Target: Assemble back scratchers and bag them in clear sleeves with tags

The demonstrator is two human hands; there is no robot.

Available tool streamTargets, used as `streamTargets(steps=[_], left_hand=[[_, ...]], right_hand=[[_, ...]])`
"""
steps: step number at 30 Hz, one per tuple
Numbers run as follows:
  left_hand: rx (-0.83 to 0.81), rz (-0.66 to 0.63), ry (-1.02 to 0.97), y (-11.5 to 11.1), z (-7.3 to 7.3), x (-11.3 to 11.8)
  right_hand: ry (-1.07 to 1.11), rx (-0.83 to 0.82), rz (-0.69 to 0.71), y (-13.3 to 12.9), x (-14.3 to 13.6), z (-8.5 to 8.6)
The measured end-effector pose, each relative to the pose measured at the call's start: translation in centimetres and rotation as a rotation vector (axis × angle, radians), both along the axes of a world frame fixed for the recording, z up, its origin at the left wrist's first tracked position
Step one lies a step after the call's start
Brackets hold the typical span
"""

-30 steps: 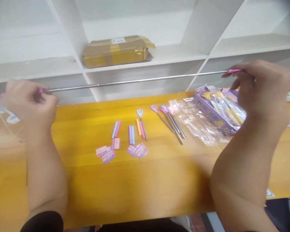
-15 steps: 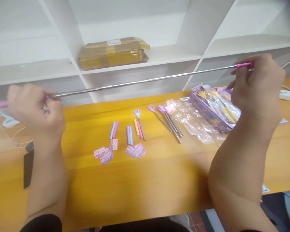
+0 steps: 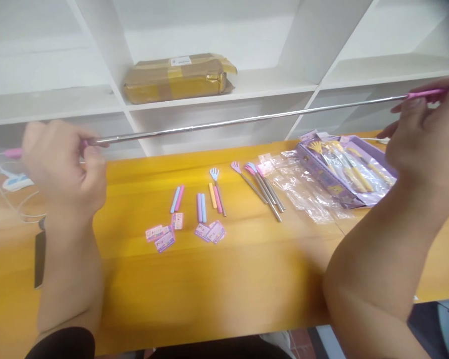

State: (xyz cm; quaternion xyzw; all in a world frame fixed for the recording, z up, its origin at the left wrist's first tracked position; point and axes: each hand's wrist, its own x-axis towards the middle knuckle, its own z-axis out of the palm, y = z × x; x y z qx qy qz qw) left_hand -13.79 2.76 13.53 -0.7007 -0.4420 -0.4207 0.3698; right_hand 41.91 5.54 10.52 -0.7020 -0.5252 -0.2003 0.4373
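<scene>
A long, thin metal rod (image 3: 247,118) with pink ends stretches between my hands above the table. My left hand (image 3: 65,162) is wrapped round its pink handle at the left. At the right, my right hand (image 3: 428,132) grips the other pink end, whose tip is hidden by the fingers. Below on the table lie several short coloured tubes (image 3: 201,208), a blue hand-shaped scratcher (image 3: 214,174) with a metal stem, and several more scratchers (image 3: 264,187). Small printed cards (image 3: 164,239) lie in two groups nearer me.
A purple box (image 3: 329,174) holds wrapped yellow scratchers, with clear plastic bags (image 3: 303,187) beside it. A taped cardboard parcel (image 3: 179,80) sits on the white shelf (image 3: 269,87). White cables and a dark flat object (image 3: 40,259) are at the left.
My right hand has moved to the right, pulling the rod longer. My left hand has shifted slightly right in view. More of the purple box shows.
</scene>
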Motion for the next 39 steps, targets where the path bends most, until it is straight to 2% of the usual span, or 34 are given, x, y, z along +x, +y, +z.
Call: streamTargets(steps=[3, 7, 15, 20, 25, 28, 30, 32, 35, 37, 39], left_hand=[[-0.052, 0.005, 0.056, -0.4, 0.3, 0.0], [-0.137, 0.035, 0.125, -1.0, 0.6, -0.1], [-0.17, -0.008, 0.052, -1.6, 1.0, -0.2], [-0.212, 0.013, 0.043, -1.5, 0.9, -0.5], [-0.243, 0.036, 0.062, -0.5, 0.7, -1.1], [-0.266, 0.003, 0.127, 0.3, -0.5, 0.7], [-0.311, -0.05, 0.153, 0.4, -2.0, 3.0], [-0.321, -0.141, 0.155, 0.2, -3.6, 5.5], [-0.336, -0.139, 0.128, -0.5, -5.2, 7.8], [-0.365, -0.13, 0.136, -0.9, -5.5, 8.1], [-0.4, -0.137, 0.146, -1.2, -5.3, 7.9]], right_hand=[[0.024, -0.05, -0.034, 0.0, 0.4, -0.1], [0.004, -0.039, -0.051, 0.2, 0.7, 0.0], [-0.041, -0.024, 0.005, 0.1, 0.1, 0.5], [-0.038, -0.034, -0.037, 0.7, 0.4, 0.0], [-0.09, 0.051, 0.036, 1.3, 0.4, 0.4], [-0.206, -0.025, 0.163, 1.1, -3.2, 1.3], [-0.298, -0.113, 0.267, 0.4, -7.9, 1.2], [-0.406, -0.178, 0.384, -0.4, -13.5, 0.5], [-0.52, -0.257, 0.507, -1.8, -20.1, -0.9], [-0.546, -0.251, 0.546, -2.5, -21.9, -1.3], [-0.545, -0.218, 0.547, -3.1, -21.8, -1.1]])
